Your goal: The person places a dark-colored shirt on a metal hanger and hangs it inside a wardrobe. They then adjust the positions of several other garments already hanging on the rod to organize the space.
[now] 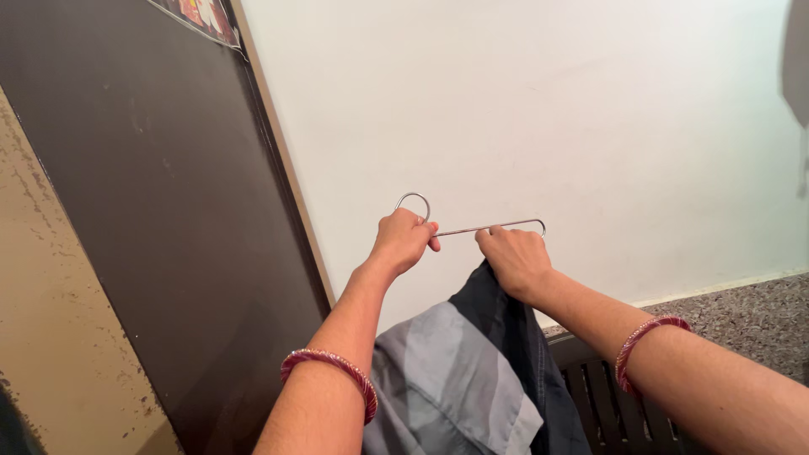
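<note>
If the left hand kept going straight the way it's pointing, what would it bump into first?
Probably the white wall. The left hand, gripping the metal hanger, points up and away toward it, with nothing visible between, though depth is hard to judge.

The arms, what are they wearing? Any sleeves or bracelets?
No sleeves show: both forearms are bare. The left hand has a red, sparkly bangle around its forearm. The right hand has a matching red bangle near its wrist. No rings or watch are visible.
</note>
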